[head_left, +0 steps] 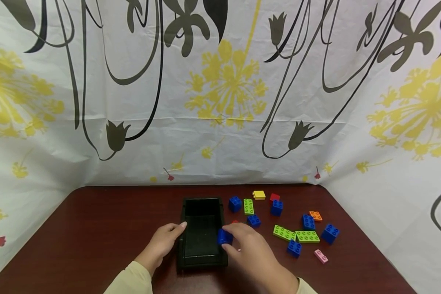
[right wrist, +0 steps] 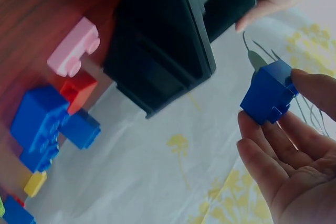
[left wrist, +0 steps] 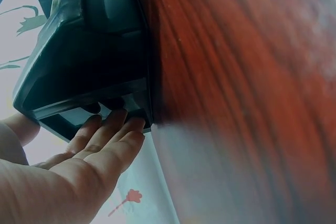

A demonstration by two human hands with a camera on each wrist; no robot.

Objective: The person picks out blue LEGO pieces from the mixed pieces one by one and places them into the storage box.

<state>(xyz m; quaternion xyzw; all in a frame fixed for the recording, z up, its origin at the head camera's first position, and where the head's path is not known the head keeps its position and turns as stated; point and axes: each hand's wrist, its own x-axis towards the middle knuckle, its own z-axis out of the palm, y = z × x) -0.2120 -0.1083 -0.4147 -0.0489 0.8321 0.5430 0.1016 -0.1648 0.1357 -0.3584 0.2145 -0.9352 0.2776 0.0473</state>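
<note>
Right hand (head_left: 253,249): nearest the camera, at the right wall of the black tray (head_left: 202,261). Its thumb and fingertips (right wrist: 262,140) pinch a blue brick (head_left: 224,237), which sits at the tray's right rim, about halfway along; whether it touches the rim cannot be told.

Left hand (head_left: 163,241): at the tray's left wall. Its fingers (left wrist: 113,129) lie straight against the wall's outside, thumb at the rim. It grips nothing.

Tray: stands on the dark red table (head_left: 95,237), long axis running away from the person.

Loose bricks: all right of the tray. Nearest are a pink plate (head_left: 321,256) and a blue brick (head_left: 294,248). Further on lie two green plates (head_left: 295,234), end to end. More blue bricks, an orange one (head_left: 315,215), a third green plate (head_left: 248,206), a yellow brick (head_left: 259,194) and a red brick (head_left: 274,197) lie beyond.

Backdrop: a flowered sheet (head_left: 220,94) closes off the far edge.
</note>
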